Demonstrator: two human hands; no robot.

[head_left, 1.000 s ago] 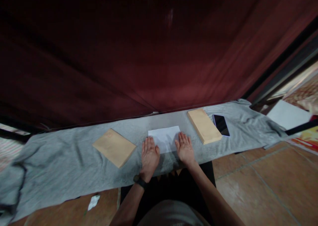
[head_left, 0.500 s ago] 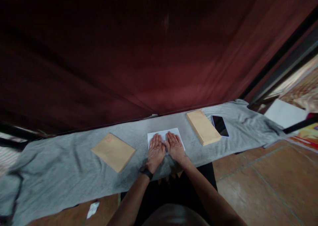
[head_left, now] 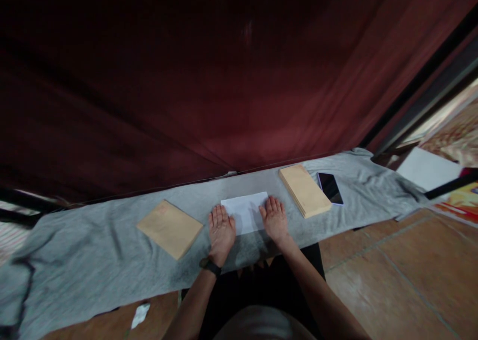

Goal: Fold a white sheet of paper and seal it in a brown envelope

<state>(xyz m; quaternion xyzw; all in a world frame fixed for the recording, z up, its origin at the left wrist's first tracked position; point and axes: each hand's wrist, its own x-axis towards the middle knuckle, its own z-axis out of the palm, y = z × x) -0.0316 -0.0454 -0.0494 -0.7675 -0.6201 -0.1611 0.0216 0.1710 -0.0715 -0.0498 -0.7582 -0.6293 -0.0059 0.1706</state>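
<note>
A white sheet of paper (head_left: 247,214), which looks folded, lies flat on the grey cloth (head_left: 112,250) in front of me. My left hand (head_left: 221,230) rests palm down over its left edge, fingers stretched out. Over the right edge lies my right hand (head_left: 275,220), also flat with the thumb apart from the fingers. Neither hand grips anything. To the left of the paper is a brown envelope (head_left: 170,229), set at an angle. A stack of brown envelopes (head_left: 304,190) sits to the right.
Beside the stack lies a dark-screened phone (head_left: 330,188). The cloth covers a long narrow surface against a dark red panel (head_left: 231,106). A white scrap (head_left: 140,315) is on the tiled floor (head_left: 373,280). At far right are a white sheet (head_left: 429,170) and colourful printed material (head_left: 461,200).
My hands have slid apart from the middle of the paper, the left going left and the right going right. More of the white sheet now shows between them.
</note>
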